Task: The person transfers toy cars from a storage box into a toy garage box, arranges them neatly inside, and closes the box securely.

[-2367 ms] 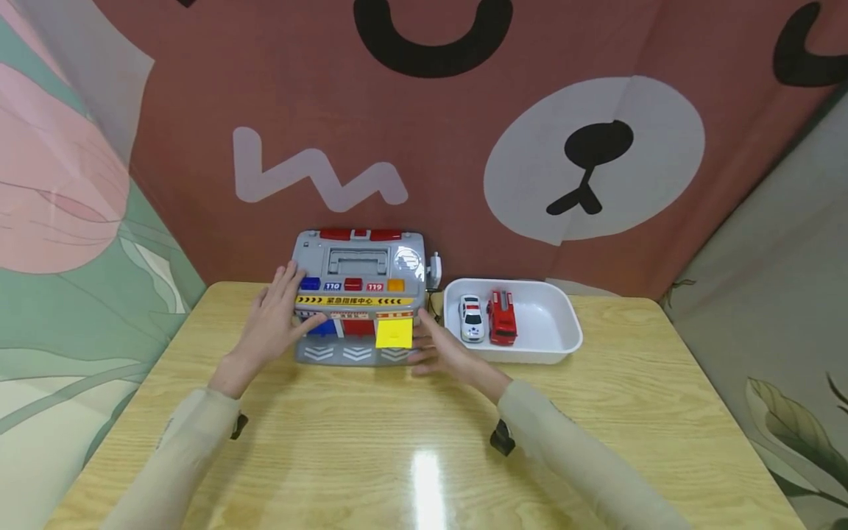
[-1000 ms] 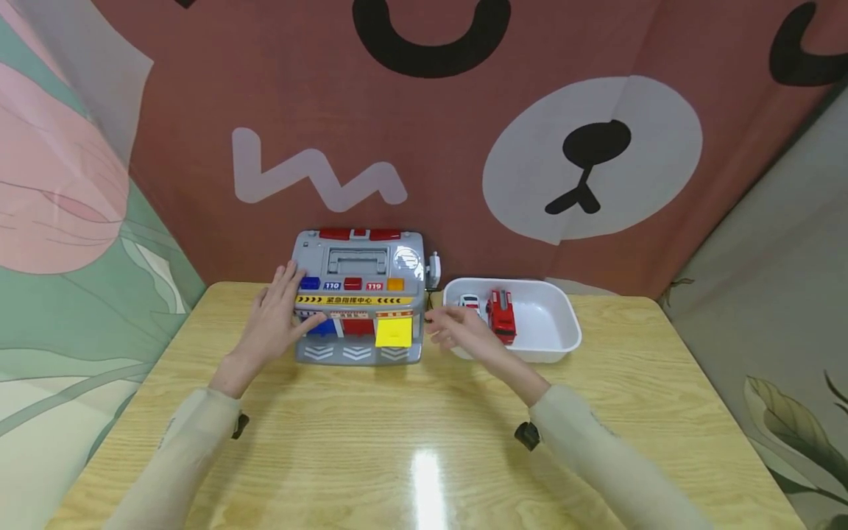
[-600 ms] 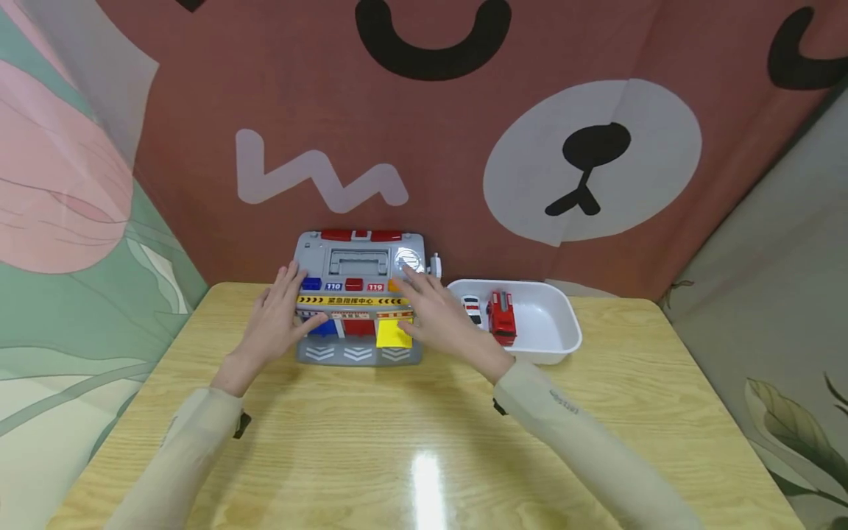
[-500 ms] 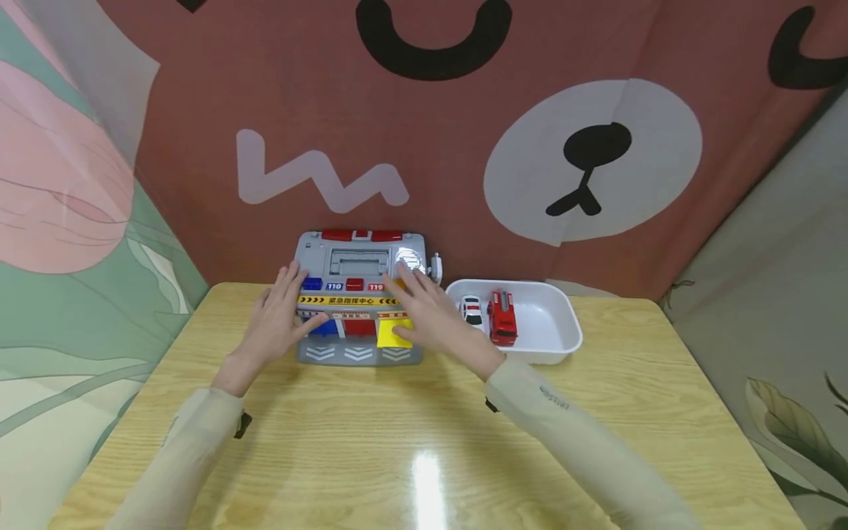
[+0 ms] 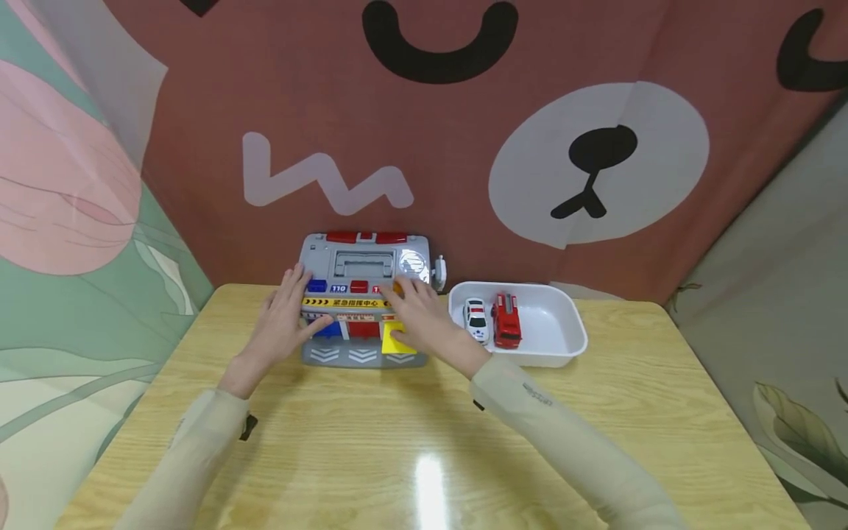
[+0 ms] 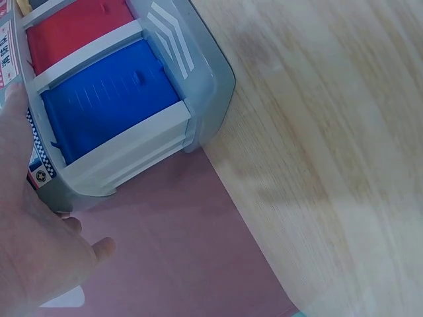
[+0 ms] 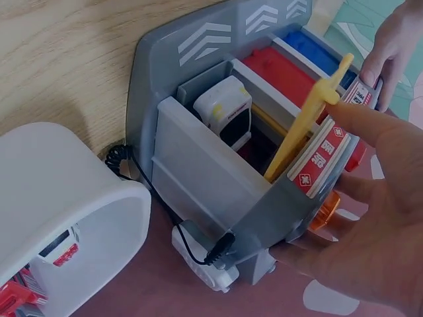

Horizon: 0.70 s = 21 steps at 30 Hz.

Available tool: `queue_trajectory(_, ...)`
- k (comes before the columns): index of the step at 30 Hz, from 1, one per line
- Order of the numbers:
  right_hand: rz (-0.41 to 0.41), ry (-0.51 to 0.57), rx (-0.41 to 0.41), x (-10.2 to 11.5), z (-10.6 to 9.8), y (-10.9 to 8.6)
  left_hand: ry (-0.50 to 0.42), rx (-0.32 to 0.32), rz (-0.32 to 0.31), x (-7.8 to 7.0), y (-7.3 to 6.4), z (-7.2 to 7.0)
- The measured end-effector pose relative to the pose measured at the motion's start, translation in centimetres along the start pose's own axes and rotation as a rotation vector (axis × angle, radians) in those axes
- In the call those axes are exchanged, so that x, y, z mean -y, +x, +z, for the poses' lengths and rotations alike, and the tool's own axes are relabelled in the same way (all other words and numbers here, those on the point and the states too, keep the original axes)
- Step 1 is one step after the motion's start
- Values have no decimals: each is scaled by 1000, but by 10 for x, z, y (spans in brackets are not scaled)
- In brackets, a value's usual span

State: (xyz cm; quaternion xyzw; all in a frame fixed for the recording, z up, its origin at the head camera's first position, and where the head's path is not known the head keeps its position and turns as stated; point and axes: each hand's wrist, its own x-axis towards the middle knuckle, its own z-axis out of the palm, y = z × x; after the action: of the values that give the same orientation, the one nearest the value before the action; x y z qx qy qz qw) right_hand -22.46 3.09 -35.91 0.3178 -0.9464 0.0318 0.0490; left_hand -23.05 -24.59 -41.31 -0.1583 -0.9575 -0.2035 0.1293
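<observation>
A grey toy emergency station [image 5: 318, 258] stands at the back of the table, with blue [image 6: 109, 99] and red [image 6: 79, 30] garage doors down. Its yellow door [image 7: 291, 142] sticks out raised, and a white toy vehicle [image 7: 221, 109] sits in that right bay. My left hand [image 5: 278, 327] rests along the station's left side, thumb at the front. With straight fingers, my right hand [image 5: 427, 316] lies over the front right of the roof by the orange button [image 7: 325, 210]. Its thumb touches the yellow door's edge.
Right of the station, a white tray [image 5: 550, 361] holds a white toy police car [image 5: 475, 320] and a red toy fire truck [image 5: 506, 324]. A white handset [image 7: 198, 257] hangs at the station's right side on a black coiled cord [image 7: 119, 157]. A patterned curtain [image 5: 450, 147] hangs behind.
My right hand pulled back from the right bay toward the tray, then came up onto the station's roof with its thumb at the yellow door. My left hand has stayed put.
</observation>
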Motion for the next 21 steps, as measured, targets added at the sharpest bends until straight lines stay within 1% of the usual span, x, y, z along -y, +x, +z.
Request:
queue_trajectory(5,32,-53,35,4,2,3,7,7,-9,0,1,0)
queue_trajectory(7,49,-73,33,4,5,4,6,2,-3,0,2,0)
queue_trajectory(9,64,-94,13,5,9,4,-1,-5,3,-1,2,0)
queue_trajectory(11,69,-132,-27,5,16,5,-1,-15,9,-1,1,0)
queue_trajectory(17,63,-224,-192,2,37,10,6,-28,13,0,-1,1)
queue_trajectory(19,66,-233,-229,2,41,13,6,-31,19,0,-1,1)
queue_trajectory(21,68,-248,-247,1,43,15,3,-33,19,1,-1,1)
